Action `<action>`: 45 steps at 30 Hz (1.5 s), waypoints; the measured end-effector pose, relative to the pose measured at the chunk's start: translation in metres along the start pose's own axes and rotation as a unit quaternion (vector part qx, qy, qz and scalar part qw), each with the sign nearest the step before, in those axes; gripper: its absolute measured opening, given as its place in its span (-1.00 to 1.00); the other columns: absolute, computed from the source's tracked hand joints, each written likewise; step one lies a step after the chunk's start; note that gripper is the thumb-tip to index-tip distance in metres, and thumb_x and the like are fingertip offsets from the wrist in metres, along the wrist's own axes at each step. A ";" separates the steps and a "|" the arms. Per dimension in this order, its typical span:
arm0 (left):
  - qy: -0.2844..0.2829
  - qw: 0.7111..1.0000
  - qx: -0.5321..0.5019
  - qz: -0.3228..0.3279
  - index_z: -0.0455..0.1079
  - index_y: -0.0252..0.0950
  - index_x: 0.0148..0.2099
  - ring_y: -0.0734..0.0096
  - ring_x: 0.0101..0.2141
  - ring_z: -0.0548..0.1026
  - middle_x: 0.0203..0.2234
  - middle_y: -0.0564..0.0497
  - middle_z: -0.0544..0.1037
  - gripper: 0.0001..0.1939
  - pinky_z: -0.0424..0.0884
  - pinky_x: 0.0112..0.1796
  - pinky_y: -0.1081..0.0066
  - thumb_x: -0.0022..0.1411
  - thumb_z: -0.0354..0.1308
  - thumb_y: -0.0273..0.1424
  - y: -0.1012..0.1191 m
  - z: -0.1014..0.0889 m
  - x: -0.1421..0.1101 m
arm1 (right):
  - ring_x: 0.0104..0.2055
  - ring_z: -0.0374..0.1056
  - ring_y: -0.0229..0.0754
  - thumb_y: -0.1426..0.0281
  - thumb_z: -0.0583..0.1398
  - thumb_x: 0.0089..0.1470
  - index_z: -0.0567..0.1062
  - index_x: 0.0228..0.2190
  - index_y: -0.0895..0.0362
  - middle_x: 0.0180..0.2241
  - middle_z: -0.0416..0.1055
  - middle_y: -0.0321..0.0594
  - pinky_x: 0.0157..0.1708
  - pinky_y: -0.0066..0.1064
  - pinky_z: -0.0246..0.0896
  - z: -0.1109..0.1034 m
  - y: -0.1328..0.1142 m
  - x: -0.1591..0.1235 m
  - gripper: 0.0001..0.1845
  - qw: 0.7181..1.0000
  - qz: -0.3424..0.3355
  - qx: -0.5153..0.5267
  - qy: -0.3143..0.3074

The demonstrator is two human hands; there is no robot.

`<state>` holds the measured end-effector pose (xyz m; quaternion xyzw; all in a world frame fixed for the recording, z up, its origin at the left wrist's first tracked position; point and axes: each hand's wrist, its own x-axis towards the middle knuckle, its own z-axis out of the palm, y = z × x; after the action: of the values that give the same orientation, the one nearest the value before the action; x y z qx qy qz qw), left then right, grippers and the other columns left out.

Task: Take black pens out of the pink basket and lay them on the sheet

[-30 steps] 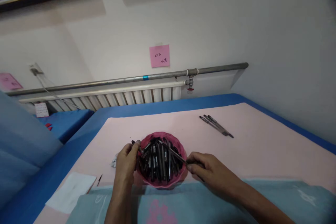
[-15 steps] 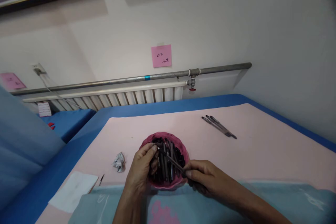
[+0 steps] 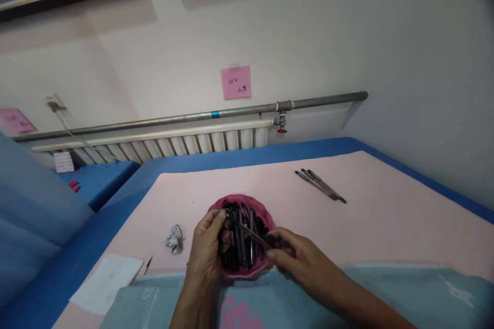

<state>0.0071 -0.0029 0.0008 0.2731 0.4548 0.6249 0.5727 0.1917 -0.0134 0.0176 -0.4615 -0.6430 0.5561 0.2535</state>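
Note:
A slim dark pen (image 3: 251,233) slants between my two hands, over a pink scalloped basket (image 3: 247,198). My left hand (image 3: 206,244) pinches its upper-left end between thumb and fingertips. At the lower-right end, the thumb and fingers of my right hand (image 3: 301,258) close around the pen, hiding its tip. Inside the basket below lie many black and clear-barrelled pens (image 3: 242,247), partly covered by my hands.
Several pens (image 3: 320,185) lie side by side at the right on the pink sheet (image 3: 378,211). Left of the basket are a crumpled paper (image 3: 174,239), a thin dark piece (image 3: 148,265) and a white sheet (image 3: 106,282). A teal cloth (image 3: 386,288) covers the near edge.
My right hand has shifted slightly left and up along the pen, its fingers less tightly curled. My left hand keeps its pinch, and the view has moved slightly.

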 end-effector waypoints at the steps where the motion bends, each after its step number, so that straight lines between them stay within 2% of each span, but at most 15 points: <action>1: 0.000 1.000 -0.007 0.005 0.26 -0.31 -0.41 0.74 -0.76 0.11 -0.74 0.23 0.23 -0.76 0.00 -0.74 0.68 -0.02 0.21 -0.27 0.001 0.000 0.000 | -0.66 0.09 -0.36 0.26 0.03 0.02 0.31 -0.47 0.13 -0.66 0.22 -0.36 -0.68 -0.53 -0.06 0.000 0.001 0.001 -0.80 0.998 0.037 0.041 -0.025; 4: 0.006 1.000 -0.017 0.007 0.27 -0.31 -0.39 0.74 -0.76 0.10 -0.75 0.23 0.23 -0.77 0.00 -0.75 0.68 -0.03 0.22 -0.29 0.003 0.000 0.000 | -0.74 -0.05 -0.43 0.18 -0.01 0.04 0.27 -0.56 0.14 -0.72 0.13 -0.40 -0.75 -0.56 -0.24 -0.001 0.004 0.003 -0.68 0.987 0.091 0.128 -0.038; 8: 0.010 1.000 -0.025 0.010 0.27 -0.32 -0.41 0.74 -0.76 0.10 -0.74 0.23 0.24 -0.76 0.01 -0.74 0.67 -0.04 0.23 -0.29 0.005 0.000 -0.001 | -0.69 0.01 -0.47 0.38 0.22 -0.21 0.30 -0.47 0.14 -0.63 0.19 -0.44 -0.71 -0.60 -0.14 -0.001 0.004 0.005 -0.80 0.983 0.037 0.177 -0.002; 10: 0.011 0.999 -0.033 0.011 0.26 -0.32 -0.42 0.75 -0.75 0.11 -0.73 0.22 0.25 -0.75 0.02 -0.74 0.68 -0.05 0.24 -0.29 0.006 0.000 -0.001 | -0.71 0.02 -0.47 0.32 0.20 -0.15 0.31 -0.41 0.13 -0.61 0.23 -0.41 -0.73 -0.58 -0.15 -0.001 0.005 0.005 -0.78 0.981 0.055 0.184 -0.037; 13: 0.010 0.999 -0.034 0.003 0.27 -0.32 -0.41 0.75 -0.75 0.12 -0.71 0.21 0.27 -0.75 0.02 -0.74 0.68 -0.06 0.25 -0.30 0.007 0.001 -0.001 | -0.74 -0.01 -0.44 0.14 0.03 0.02 0.31 -0.49 0.16 -0.69 0.18 -0.39 -0.77 -0.56 -0.25 -0.001 0.006 0.004 -0.67 0.974 0.105 0.185 -0.077; 15: 0.005 0.999 -0.032 0.000 0.27 -0.32 -0.41 0.75 -0.75 0.12 -0.71 0.21 0.28 -0.75 0.01 -0.74 0.68 -0.05 0.24 -0.29 0.007 0.001 -0.001 | -0.72 -0.02 -0.45 0.18 0.09 -0.03 0.28 -0.55 0.16 -0.69 0.15 -0.40 -0.76 -0.57 -0.26 0.000 0.007 0.004 -0.71 0.977 0.091 0.185 -0.048; 18: 0.000 0.999 -0.035 0.003 0.27 -0.31 -0.41 0.75 -0.75 0.11 -0.71 0.22 0.27 -0.76 0.01 -0.74 0.68 -0.04 0.23 -0.29 0.006 0.001 -0.001 | -0.72 -0.03 -0.48 0.33 0.21 -0.17 0.30 -0.43 0.13 -0.62 0.20 -0.44 -0.74 -0.58 -0.22 0.000 0.006 0.004 -0.78 0.977 0.041 0.206 -0.027; 22: 0.001 1.000 -0.030 0.000 0.27 -0.32 -0.41 0.75 -0.75 0.12 -0.73 0.23 0.25 -0.75 0.00 -0.73 0.68 -0.06 0.24 -0.29 0.006 0.001 -0.002 | -0.75 -0.07 -0.46 0.17 0.06 0.01 0.29 -0.49 0.14 -0.71 0.13 -0.43 -0.77 -0.57 -0.31 0.000 0.005 0.004 -0.72 0.972 0.102 0.201 -0.071; 24: -0.001 1.000 -0.025 -0.002 0.27 -0.31 -0.41 0.74 -0.75 0.11 -0.74 0.23 0.24 -0.76 0.00 -0.73 0.68 -0.05 0.24 -0.29 0.006 0.001 -0.002 | -0.73 -0.05 -0.46 0.19 0.09 -0.02 0.27 -0.55 0.15 -0.71 0.12 -0.43 -0.76 -0.57 -0.30 0.000 0.006 0.005 -0.72 0.976 0.088 0.195 -0.041; 26: -0.003 1.000 -0.024 0.000 0.27 -0.31 -0.41 0.74 -0.75 0.11 -0.75 0.23 0.23 -0.76 0.01 -0.73 0.67 -0.03 0.22 -0.29 0.005 0.001 -0.001 | -0.70 -0.02 -0.47 0.30 0.19 -0.13 0.29 -0.47 0.14 -0.65 0.16 -0.44 -0.73 -0.58 -0.23 0.000 0.007 0.005 -0.80 0.979 0.048 0.198 -0.012; 28: -0.005 1.000 -0.024 0.002 0.27 -0.31 -0.40 0.74 -0.75 0.09 -0.76 0.24 0.21 -0.76 0.01 -0.73 0.67 -0.02 0.22 -0.28 0.005 0.001 -0.001 | -0.71 -0.02 -0.47 0.31 0.19 -0.13 0.30 -0.38 0.13 -0.62 0.20 -0.43 -0.73 -0.57 -0.20 0.000 0.007 0.004 -0.77 0.978 0.047 0.203 -0.030; 31: -0.009 1.000 -0.026 -0.003 0.26 -0.31 -0.40 0.74 -0.75 0.09 -0.75 0.24 0.22 -0.75 0.00 -0.74 0.67 -0.03 0.23 -0.28 0.006 0.001 -0.001 | -0.72 -0.04 -0.44 0.17 0.04 0.01 0.29 -0.48 0.15 -0.68 0.16 -0.41 -0.75 -0.56 -0.27 0.001 0.006 0.003 -0.72 0.974 0.097 0.189 -0.075; 33: 0.006 1.000 -0.028 -0.003 0.24 -0.31 -0.42 0.74 -0.75 0.10 -0.72 0.23 0.24 -0.74 -0.01 -0.74 0.67 -0.05 0.24 -0.28 0.007 0.001 -0.001 | -0.71 -0.03 -0.42 0.18 0.05 0.00 0.28 -0.54 0.15 -0.69 0.13 -0.41 -0.73 -0.55 -0.27 0.001 0.004 0.002 -0.71 0.983 0.083 0.156 -0.055; 38: 0.074 0.996 -0.042 0.014 0.14 -0.30 -0.55 0.73 -0.77 0.07 -0.78 0.26 0.16 -0.60 -0.06 -0.76 0.65 -0.17 0.29 -0.20 0.015 -0.006 0.001 | -0.58 0.09 -0.34 0.36 0.13 -0.08 0.37 -0.51 0.14 -0.63 0.21 -0.38 -0.58 -0.50 -0.04 -0.005 -0.002 0.001 -0.91 0.999 -0.019 -0.003 0.046; 45: 0.159 0.983 0.032 0.083 0.14 -0.30 -0.58 0.72 -0.76 0.06 -0.79 0.26 0.13 -0.62 -0.06 -0.74 0.62 -0.20 0.29 -0.24 0.027 -0.026 0.007 | -0.63 0.06 -0.35 0.35 0.07 -0.01 0.31 -0.55 0.12 -0.68 0.16 -0.39 -0.62 -0.50 -0.07 -0.014 -0.002 0.000 -0.85 0.999 -0.032 -0.004 0.032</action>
<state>-0.0294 -0.0007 0.0116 0.2252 0.5359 0.6906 0.4303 0.2031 -0.0069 0.0233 -0.4589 -0.6512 0.5302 0.2903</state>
